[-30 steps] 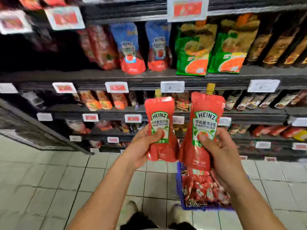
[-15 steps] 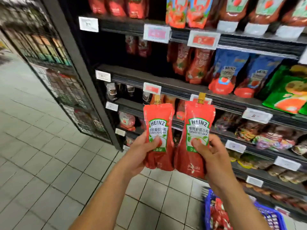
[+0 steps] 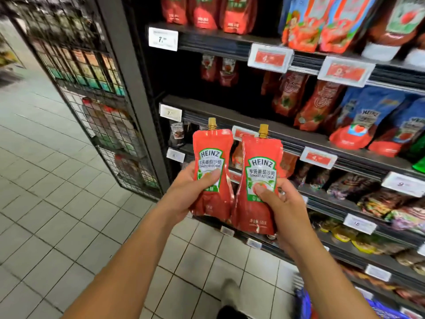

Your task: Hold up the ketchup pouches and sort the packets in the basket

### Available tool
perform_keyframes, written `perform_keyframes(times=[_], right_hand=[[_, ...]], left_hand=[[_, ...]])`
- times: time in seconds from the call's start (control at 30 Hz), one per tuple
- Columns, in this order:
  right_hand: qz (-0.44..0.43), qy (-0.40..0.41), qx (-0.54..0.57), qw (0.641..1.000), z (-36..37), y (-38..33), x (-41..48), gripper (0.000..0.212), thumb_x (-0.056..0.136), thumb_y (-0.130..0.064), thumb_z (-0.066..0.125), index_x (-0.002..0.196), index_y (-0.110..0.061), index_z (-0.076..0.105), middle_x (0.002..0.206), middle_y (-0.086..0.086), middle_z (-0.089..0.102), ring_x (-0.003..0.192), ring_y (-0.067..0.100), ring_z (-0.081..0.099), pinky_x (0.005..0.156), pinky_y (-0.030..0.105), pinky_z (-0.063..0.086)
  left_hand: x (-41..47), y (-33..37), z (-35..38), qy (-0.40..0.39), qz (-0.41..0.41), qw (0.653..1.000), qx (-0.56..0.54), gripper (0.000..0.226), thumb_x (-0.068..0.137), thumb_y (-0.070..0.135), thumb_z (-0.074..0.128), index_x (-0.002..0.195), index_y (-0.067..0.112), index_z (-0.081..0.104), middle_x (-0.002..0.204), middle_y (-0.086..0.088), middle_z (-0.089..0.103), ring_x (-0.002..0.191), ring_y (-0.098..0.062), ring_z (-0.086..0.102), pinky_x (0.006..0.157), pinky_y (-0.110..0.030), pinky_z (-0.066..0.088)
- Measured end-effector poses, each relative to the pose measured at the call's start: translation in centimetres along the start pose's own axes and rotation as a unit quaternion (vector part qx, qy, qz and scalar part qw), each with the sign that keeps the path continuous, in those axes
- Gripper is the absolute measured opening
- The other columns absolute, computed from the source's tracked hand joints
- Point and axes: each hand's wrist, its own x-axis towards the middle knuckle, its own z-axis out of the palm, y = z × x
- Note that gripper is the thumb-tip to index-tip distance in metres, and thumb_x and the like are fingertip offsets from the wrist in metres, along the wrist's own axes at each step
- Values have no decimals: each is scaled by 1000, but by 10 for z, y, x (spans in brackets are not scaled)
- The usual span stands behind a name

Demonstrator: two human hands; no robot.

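Two red Heinz ketchup pouches with gold spout caps stand upright side by side in front of me. My left hand [image 3: 187,192] grips the left ketchup pouch [image 3: 212,157], thumb pressed on its green label. My right hand [image 3: 285,208] grips the right ketchup pouch [image 3: 261,203], thumb on the tomato picture. The pouches nearly touch at their lower edges. Both are held before the dark store shelves [image 3: 253,125], at the level of the third shelf down.
Shelves of red and blue sauce pouches [image 3: 365,120] with price tags [image 3: 270,57] fill the right. A black wire-mesh rack [image 3: 103,125] ends the shelf unit at left. Grey tiled floor [image 3: 53,203] spreads left. A blue basket [image 3: 305,302] sits at bottom right, my shoe [image 3: 230,293] beside it.
My view has swung left and up along the shelves, bringing the wire rack and open aisle into sight. The basket has slid to the bottom right corner. Both hands keep their pouches.
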Motion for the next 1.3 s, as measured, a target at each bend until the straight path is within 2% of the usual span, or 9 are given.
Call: perform_keyframes(times=[0.37,0.57,0.7,0.8,0.93,1.07,1.13,1.23,1.3], right_hand=[[39,-6,-13,999,39,-35,140,26,88,-17,73,109,-8,62,99,12,77,78,22,75,59,34,60],[29,7,-48,998,60,-52,199,35,86,-16,76,114,-4,58,112,20,71,90,31,71,80,55,59],[26,20,-48,998,76,-57,236,33,85,-15,78,111,-4,60,106,19,73,86,31,73,72,52,62],[7,33,-27,999,89,-55,265,26,83,-13,79,104,-3,68,92,11,77,77,23,75,68,38,60],[19,83,0,996,103,-45,303,26,77,-14,84,99,-10,71,89,6,78,75,17,76,63,30,59],[5,122,-13,992,123,-37,332,55,71,-18,88,120,-11,65,111,8,74,98,22,73,86,41,60],[-42,133,-10,990,133,-33,343,49,75,-14,85,119,-11,63,115,10,72,105,26,70,91,47,57],[-108,153,-49,981,139,-26,356,28,83,-5,78,107,-11,65,106,7,73,103,27,69,96,52,54],[-135,181,-120,967,139,-25,361,22,85,-10,77,101,-20,65,98,-4,71,96,17,69,95,45,56]], left_hand=[[126,50,-29,44,-2,999,30,49,79,33,81,122,21,62,106,-5,76,94,-24,75,71,-36,60],[183,83,-42,67,28,994,82,28,83,26,79,109,18,71,100,-6,78,89,-22,75,71,-35,60],[221,102,-49,100,53,986,121,15,86,17,76,100,14,74,98,-11,77,82,-22,74,74,-37,61],[248,115,-56,112,75,981,139,21,85,11,77,104,7,73,99,-13,75,83,-21,71,78,-35,60],[286,132,-73,125,81,972,180,14,78,6,81,89,8,73,84,-6,75,71,-14,73,66,-26,60],[321,139,-82,125,74,971,192,20,74,4,84,73,18,69,70,7,74,54,-5,67,53,-24,56],[334,139,-87,96,94,974,182,19,76,6,84,87,16,73,78,9,76,70,-8,72,64,-28,60],[348,142,-93,79,132,964,219,40,81,2,78,120,1,66,119,-14,69,111,-27,67,98,-40,53],[356,140,-98,83,166,947,262,43,83,4,77,123,-3,63,124,-16,66,117,-27,63,101,-29,48]])
